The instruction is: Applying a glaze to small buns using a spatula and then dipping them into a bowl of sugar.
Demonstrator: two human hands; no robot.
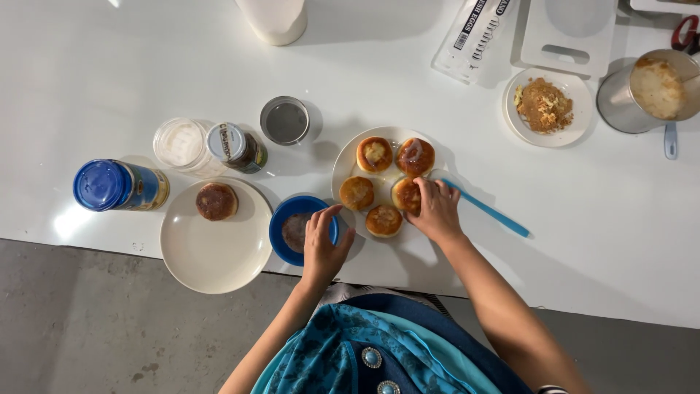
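A white plate (343, 169) holds several golden fried buns. My right hand (436, 211) grips one bun (405, 194) at the plate's right side, fingers closed around it. My left hand (323, 244) rests on the rim of a small blue bowl (281, 222) with brown powder inside, just left of the plate. A blue-handled utensil (490, 211) lies on the table behind my right hand.
A larger white plate (216, 252) with one dark coated bun (216, 201) sits at the left. Near it stand a blue-lidded tin (117, 185), two jars (235, 146) and a small metal cup (284, 120). A crumb plate (545, 107) and metal pot (651, 89) are far right.
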